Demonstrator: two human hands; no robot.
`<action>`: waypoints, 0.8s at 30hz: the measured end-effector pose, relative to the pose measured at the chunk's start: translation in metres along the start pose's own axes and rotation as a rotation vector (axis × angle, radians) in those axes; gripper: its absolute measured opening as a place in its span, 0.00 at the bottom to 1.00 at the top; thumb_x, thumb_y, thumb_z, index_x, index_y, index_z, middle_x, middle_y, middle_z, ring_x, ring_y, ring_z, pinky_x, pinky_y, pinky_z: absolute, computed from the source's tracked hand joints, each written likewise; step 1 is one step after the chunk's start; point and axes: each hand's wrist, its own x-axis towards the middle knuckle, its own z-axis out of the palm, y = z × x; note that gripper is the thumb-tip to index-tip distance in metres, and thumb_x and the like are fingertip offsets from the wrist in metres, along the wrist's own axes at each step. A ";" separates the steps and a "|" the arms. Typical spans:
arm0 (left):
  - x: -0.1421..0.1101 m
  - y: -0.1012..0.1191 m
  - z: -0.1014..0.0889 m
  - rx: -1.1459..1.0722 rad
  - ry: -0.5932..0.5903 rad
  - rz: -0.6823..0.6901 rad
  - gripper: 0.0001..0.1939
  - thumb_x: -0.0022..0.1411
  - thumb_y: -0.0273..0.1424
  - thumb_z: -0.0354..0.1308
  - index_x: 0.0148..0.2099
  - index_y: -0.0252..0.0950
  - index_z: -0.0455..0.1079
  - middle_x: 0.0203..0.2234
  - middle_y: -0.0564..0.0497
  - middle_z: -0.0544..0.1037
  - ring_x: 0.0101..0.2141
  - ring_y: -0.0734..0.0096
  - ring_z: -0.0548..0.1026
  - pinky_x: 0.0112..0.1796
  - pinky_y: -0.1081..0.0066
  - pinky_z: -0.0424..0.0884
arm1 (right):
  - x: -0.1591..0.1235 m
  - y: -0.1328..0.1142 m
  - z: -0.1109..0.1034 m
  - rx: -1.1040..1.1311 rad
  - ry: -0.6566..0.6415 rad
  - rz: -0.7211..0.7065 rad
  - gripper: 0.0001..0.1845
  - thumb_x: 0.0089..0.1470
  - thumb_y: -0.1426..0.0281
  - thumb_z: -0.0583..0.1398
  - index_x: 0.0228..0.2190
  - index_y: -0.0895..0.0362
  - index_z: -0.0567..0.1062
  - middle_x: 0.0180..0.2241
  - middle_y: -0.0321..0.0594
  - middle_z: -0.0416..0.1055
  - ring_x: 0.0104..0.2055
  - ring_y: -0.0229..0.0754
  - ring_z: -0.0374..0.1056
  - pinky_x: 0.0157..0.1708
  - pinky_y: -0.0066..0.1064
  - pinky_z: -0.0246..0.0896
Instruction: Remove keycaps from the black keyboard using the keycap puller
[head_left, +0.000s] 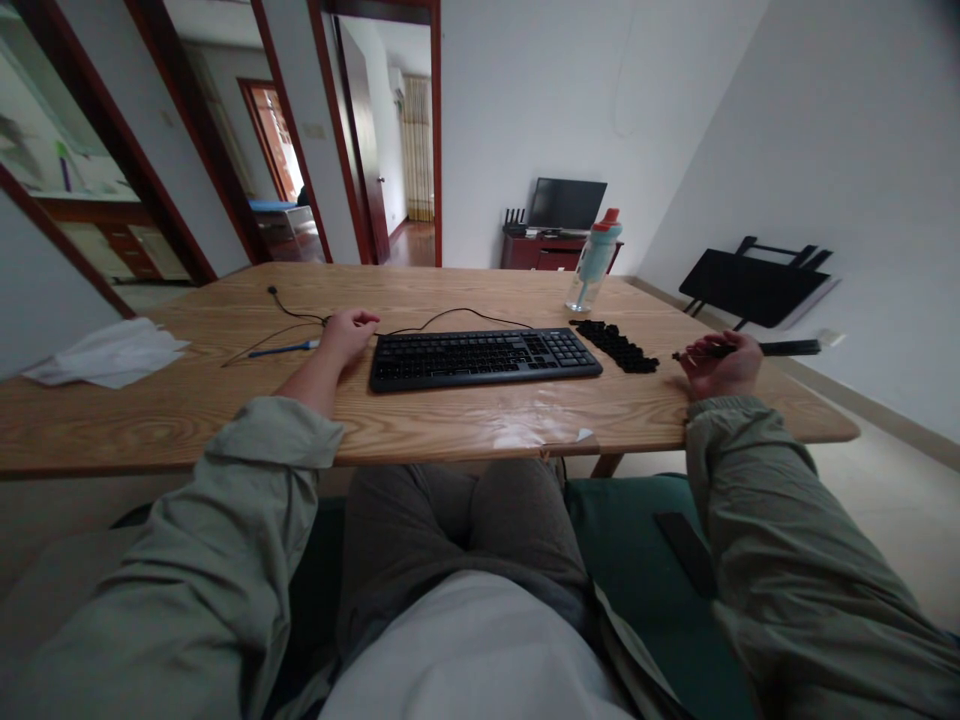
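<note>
Your left hand (349,333) rests loosely curled and empty just left of the flat black computer keyboard (484,357). Right of the keyboard, past the black keycap pile (616,346), your right hand (718,366) grips a slim black tool (757,349).

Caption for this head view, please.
Seated person's left hand rests beside a black keyboard; right hand grips a dark tool near loose keycaps.

Head-worn, looking forward and down across the table (450,410) at mid-frame, perhaps from a reclined seat.
</note>
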 end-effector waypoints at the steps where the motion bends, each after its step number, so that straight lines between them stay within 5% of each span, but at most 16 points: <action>1: 0.000 0.000 0.000 -0.006 -0.002 -0.001 0.16 0.55 0.34 0.53 0.42 0.33 0.76 0.38 0.45 0.80 0.37 0.65 0.75 0.42 0.70 0.69 | 0.007 0.002 -0.003 -0.057 -0.071 -0.027 0.13 0.53 0.70 0.53 0.19 0.56 0.67 0.20 0.35 0.61 0.21 0.32 0.61 0.20 0.28 0.56; 9: 0.002 -0.002 0.003 -0.036 0.007 -0.003 0.16 0.54 0.33 0.54 0.41 0.34 0.77 0.36 0.45 0.80 0.35 0.63 0.75 0.40 0.68 0.70 | 0.029 0.011 -0.009 -0.188 -0.101 -0.104 0.05 0.47 0.73 0.54 0.22 0.58 0.67 0.22 0.34 0.63 0.24 0.33 0.64 0.23 0.26 0.62; 24: 0.000 0.003 0.000 -0.034 0.003 -0.023 0.16 0.54 0.33 0.54 0.42 0.33 0.77 0.35 0.46 0.80 0.34 0.65 0.74 0.38 0.69 0.69 | 0.029 0.013 -0.012 -0.423 -0.084 -0.142 0.10 0.51 0.70 0.49 0.24 0.56 0.68 0.29 0.43 0.69 0.28 0.37 0.68 0.28 0.29 0.63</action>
